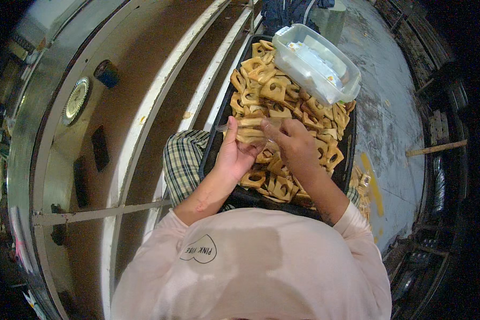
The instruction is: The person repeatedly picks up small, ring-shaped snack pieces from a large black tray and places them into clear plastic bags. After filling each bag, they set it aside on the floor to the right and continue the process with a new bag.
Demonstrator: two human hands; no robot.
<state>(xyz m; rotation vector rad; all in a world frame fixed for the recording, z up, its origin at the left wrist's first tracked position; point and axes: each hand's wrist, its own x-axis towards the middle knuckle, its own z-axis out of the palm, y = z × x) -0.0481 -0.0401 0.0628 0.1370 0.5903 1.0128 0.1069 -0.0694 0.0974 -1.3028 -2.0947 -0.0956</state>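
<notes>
My left hand (242, 154) holds a clear plastic bag (250, 130) with a stack of flat, tan baked pieces inside, perhaps biscuits. At the bag's right end, the fingers of my right hand (294, 138) grip the thin plastic. Both hands are above a black tray (208, 154) heaped with similar square pieces (274, 90), many with a round hole in the middle. A translucent plastic tub (316, 64) sits on the far right part of the heap. Inside it lie white packets or papers (316, 60).
White-edged shelves (160, 86) run along my left, bearing a round fluted metal dish (76, 100) and a dark cup-like container (107, 74). More tan pieces in clear plastic (362, 182) lie right of the tray. A wooden stick (436, 148) juts out at far right.
</notes>
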